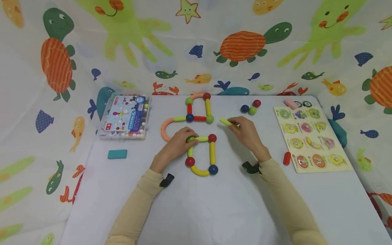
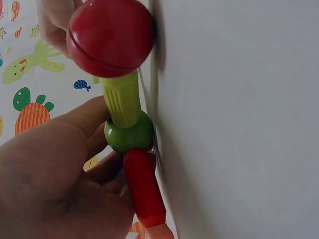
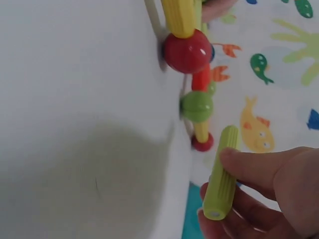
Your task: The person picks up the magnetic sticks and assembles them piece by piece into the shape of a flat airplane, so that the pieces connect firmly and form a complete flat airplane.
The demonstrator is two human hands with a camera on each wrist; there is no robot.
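In the head view, my left hand (image 1: 176,144) pinches a green ball (image 2: 128,133) at the top-left corner of a lower loop of rods and balls. A red rod (image 2: 144,186) joins that ball to an orange curved piece (image 1: 164,128); in the head view the hand covers this rod. Red balls (image 1: 212,137), a blue ball (image 1: 213,169) and yellow rods (image 1: 212,153) form the rest of that loop. Farther back lies an upper loop with a blue ball (image 1: 190,117). My right hand (image 1: 246,134) holds a loose lime-green rod (image 3: 222,174) between thumb and fingers, apart from both loops.
Behind my right hand sit loose blue, green and red balls (image 1: 252,110). A clear plastic box (image 1: 124,117) stands back left, with a teal block (image 1: 117,154) before it. On the right are a picture board (image 1: 288,136), a pink block (image 1: 290,103) and a red rod (image 1: 287,158).
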